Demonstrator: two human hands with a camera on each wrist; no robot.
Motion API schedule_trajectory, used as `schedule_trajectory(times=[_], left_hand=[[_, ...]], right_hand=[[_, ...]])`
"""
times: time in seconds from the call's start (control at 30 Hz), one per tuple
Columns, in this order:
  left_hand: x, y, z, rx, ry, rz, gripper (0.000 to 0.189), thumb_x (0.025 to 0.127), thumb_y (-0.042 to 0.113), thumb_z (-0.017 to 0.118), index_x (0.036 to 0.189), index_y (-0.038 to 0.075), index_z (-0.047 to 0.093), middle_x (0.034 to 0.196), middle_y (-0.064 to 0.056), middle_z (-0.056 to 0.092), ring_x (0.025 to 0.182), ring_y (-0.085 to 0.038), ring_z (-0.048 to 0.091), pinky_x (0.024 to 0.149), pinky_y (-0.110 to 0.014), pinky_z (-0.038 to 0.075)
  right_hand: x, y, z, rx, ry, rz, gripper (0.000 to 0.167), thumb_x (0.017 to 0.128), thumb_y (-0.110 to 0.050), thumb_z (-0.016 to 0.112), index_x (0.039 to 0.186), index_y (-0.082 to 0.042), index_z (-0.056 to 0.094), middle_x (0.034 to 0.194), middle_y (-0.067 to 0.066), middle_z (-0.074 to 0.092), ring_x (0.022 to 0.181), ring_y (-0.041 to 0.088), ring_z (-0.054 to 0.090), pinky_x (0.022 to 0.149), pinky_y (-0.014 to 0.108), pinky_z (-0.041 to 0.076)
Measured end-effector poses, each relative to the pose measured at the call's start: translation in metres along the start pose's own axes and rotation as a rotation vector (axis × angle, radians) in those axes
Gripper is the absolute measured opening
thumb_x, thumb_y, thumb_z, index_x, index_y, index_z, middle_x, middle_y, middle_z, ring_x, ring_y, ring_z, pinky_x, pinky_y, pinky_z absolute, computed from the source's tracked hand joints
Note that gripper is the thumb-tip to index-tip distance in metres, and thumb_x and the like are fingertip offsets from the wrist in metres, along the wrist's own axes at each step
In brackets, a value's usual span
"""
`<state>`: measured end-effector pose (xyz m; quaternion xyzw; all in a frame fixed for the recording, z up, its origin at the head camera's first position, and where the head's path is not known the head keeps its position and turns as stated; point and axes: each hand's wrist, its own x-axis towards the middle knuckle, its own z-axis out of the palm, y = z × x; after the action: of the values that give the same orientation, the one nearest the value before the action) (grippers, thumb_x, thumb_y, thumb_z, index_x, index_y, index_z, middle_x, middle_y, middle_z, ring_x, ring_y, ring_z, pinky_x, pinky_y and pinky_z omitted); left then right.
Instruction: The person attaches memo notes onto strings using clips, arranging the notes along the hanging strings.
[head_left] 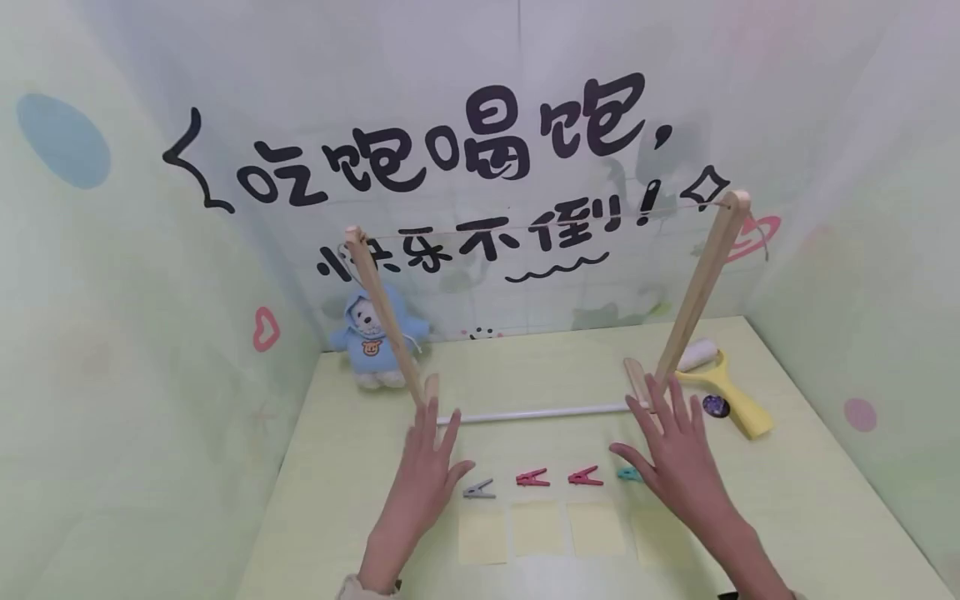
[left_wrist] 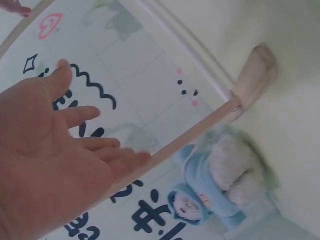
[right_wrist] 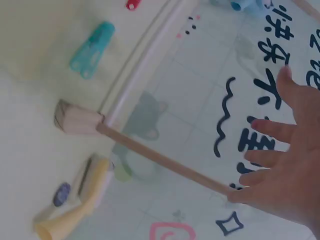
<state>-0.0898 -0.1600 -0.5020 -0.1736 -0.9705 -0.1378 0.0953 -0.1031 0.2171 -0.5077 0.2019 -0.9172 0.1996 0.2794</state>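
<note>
A wooden stand with two tall posts (head_left: 693, 296) has a cord (head_left: 551, 223) strung between the post tops and a white rod (head_left: 540, 412) low down between the bases. My left hand (head_left: 427, 462) reaches toward the left post with fingers straight and spread, nothing in its palm. Its little finger overlaps the left post (left_wrist: 195, 127) in the left wrist view. On the other side my right hand (head_left: 684, 471) is spread beside the right post, fingertips overlapping its foot. In front lie a grey clothespin (head_left: 480, 490), two pink clothespins (head_left: 533, 477) and a teal clothespin (right_wrist: 92, 50).
Several pale yellow sticky notes (head_left: 538, 527) lie in a row nearer me. A blue-hooded plush toy (head_left: 378, 337) sits at the back left. To the right are a yellow-handled lint roller (head_left: 731, 396) and a dark round object (head_left: 716, 406). Printed walls surround the table (head_left: 322, 500).
</note>
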Motion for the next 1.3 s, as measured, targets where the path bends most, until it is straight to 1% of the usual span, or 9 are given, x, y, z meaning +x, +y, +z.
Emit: schedule_trajectory(times=[0.1, 0.17, 0.23, 0.33, 0.43, 0.5, 0.7, 0.97, 1.3], left_hand=[[-0.014, -0.004, 0.017, -0.058, -0.023, -0.034, 0.06, 0.106, 0.027, 0.073, 0.156, 0.0, 0.055, 0.158, -0.03, 0.052, 0.139, -0.047, 0.06, 0.103, -0.061, 0.057], [-0.026, -0.005, 0.031, -0.08, -0.051, -0.096, 0.055, 0.104, 0.026, 0.077, 0.15, 0.001, 0.06, 0.144, -0.024, 0.064, 0.124, -0.04, 0.07, 0.095, -0.055, 0.061], [-0.037, -0.006, 0.048, -0.13, -0.096, -0.179, 0.052, 0.101, 0.025, 0.081, 0.145, 0.002, 0.064, 0.131, -0.018, 0.069, 0.108, -0.029, 0.073, 0.088, -0.044, 0.063], [-0.05, -0.007, 0.069, -0.287, -0.139, -0.292, 0.051, 0.096, 0.021, 0.085, 0.139, 0.003, 0.065, 0.119, -0.008, 0.065, 0.086, -0.011, 0.063, 0.072, -0.03, 0.058], [-0.059, -0.006, 0.082, -0.472, -0.16, -0.364, 0.052, 0.095, 0.018, 0.087, 0.138, 0.002, 0.062, 0.115, -0.004, 0.057, 0.08, -0.004, 0.049, 0.064, -0.024, 0.045], [-0.063, -0.005, 0.088, -0.528, -0.162, -0.38, 0.054, 0.092, 0.018, 0.089, 0.137, 0.003, 0.062, 0.116, -0.004, 0.055, 0.083, -0.006, 0.05, 0.066, -0.024, 0.045], [-0.062, 0.001, 0.094, -0.485, -0.178, -0.409, 0.058, 0.086, 0.02, 0.093, 0.134, 0.008, 0.062, 0.119, -0.005, 0.055, 0.105, -0.026, 0.06, 0.077, -0.038, 0.058], [-0.059, 0.004, 0.095, -0.462, -0.181, -0.437, 0.048, 0.082, 0.015, 0.095, 0.117, 0.016, 0.062, 0.114, -0.001, 0.05, 0.101, -0.022, 0.057, 0.072, -0.034, 0.053], [-0.058, -0.004, 0.093, -0.432, -0.171, -0.407, 0.043, 0.08, 0.019, 0.097, 0.104, 0.013, 0.062, 0.106, 0.001, 0.048, 0.085, -0.01, 0.051, 0.066, -0.027, 0.045]], right_hand=[[-0.002, -0.01, 0.02, 0.108, 0.083, -0.033, 0.073, 0.113, -0.062, 0.044, 0.136, 0.003, 0.069, 0.155, 0.031, 0.056, 0.14, 0.057, 0.054, 0.111, 0.07, 0.045], [-0.005, -0.019, 0.032, 0.144, 0.058, -0.046, 0.054, 0.11, -0.049, 0.064, 0.131, 0.001, 0.071, 0.149, 0.027, 0.063, 0.128, 0.051, 0.065, 0.096, 0.066, 0.055], [-0.007, -0.029, 0.044, 0.144, -0.013, -0.06, 0.043, 0.101, -0.035, 0.08, 0.129, -0.003, 0.073, 0.144, 0.022, 0.067, 0.115, 0.039, 0.072, 0.089, 0.059, 0.059], [-0.01, -0.047, 0.063, 0.15, -0.11, -0.089, 0.045, 0.085, -0.017, 0.094, 0.125, -0.005, 0.075, 0.138, 0.017, 0.07, 0.104, 0.027, 0.074, 0.088, 0.053, 0.061], [-0.012, -0.064, 0.085, 0.188, -0.171, -0.114, 0.043, 0.084, -0.014, 0.095, 0.121, -0.004, 0.075, 0.136, 0.017, 0.07, 0.105, 0.028, 0.074, 0.089, 0.051, 0.062], [-0.012, -0.074, 0.098, 0.217, -0.201, -0.121, 0.042, 0.086, -0.013, 0.094, 0.122, -0.002, 0.075, 0.136, 0.019, 0.068, 0.113, 0.034, 0.072, 0.09, 0.052, 0.061], [-0.006, -0.093, 0.131, 0.239, -0.329, -0.134, 0.043, 0.088, -0.014, 0.092, 0.125, -0.002, 0.073, 0.13, 0.015, 0.069, 0.12, 0.034, 0.066, 0.096, 0.053, 0.057], [0.004, -0.109, 0.147, 0.172, -0.494, -0.173, 0.039, 0.086, -0.017, 0.094, 0.119, -0.005, 0.076, 0.124, 0.01, 0.066, 0.119, 0.032, 0.06, 0.095, 0.049, 0.054], [-0.001, -0.109, 0.161, 0.131, -0.411, -0.225, 0.027, 0.085, -0.011, 0.093, 0.106, -0.009, 0.076, 0.123, 0.006, 0.064, 0.116, 0.029, 0.059, 0.092, 0.045, 0.054]])
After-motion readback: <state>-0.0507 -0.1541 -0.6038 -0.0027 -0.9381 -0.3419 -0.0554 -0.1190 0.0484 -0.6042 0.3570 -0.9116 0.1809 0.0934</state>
